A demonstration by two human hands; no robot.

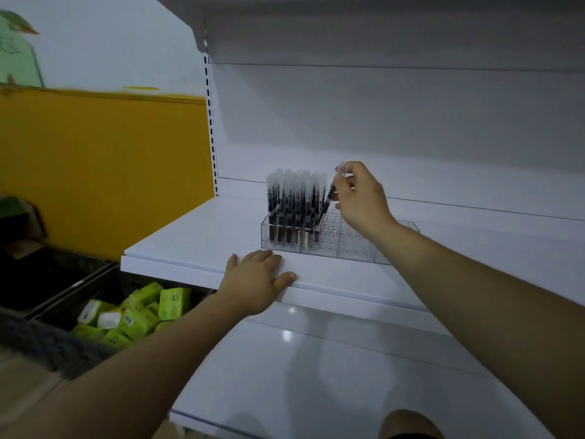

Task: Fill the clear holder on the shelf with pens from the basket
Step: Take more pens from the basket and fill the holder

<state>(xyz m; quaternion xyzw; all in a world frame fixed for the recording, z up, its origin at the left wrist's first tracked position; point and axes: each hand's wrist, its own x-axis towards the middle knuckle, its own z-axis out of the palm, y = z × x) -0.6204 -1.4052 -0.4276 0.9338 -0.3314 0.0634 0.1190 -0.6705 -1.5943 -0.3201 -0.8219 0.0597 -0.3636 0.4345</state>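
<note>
— Both forearms come in low from the near edge, bare. What do they reach for?

— The white shelf, smooth and matte, with a squared lip along its front edge. Behind it rises a plain white back panel. Below lies a glossy lower shelf that catches two spots of light.

— And off to the left?

— A flat yellow panel, then a dark bin holding green packs, blocky and wrapped in film.

— Where is the clear holder?

— The clear holder sits near the shelf's front edge. It is long, box-shaped, see-through plastic, split into compartments, its top dotted with round holes. The pens stand upright, packed into its left end: black barrels, frosted caps.

— The hands?

— The left hand lies palm down on the front edge, fingers straight and spread, thumb over the lip, fingertips just before the holder's front left corner. The right hand hovers above the holder, thumb and fingers pinching one pen by its upper part. That pen tilts, cap up, its lower end at the holed top just beside the packed ones. Whether it sits in a hole I cannot tell.
</note>
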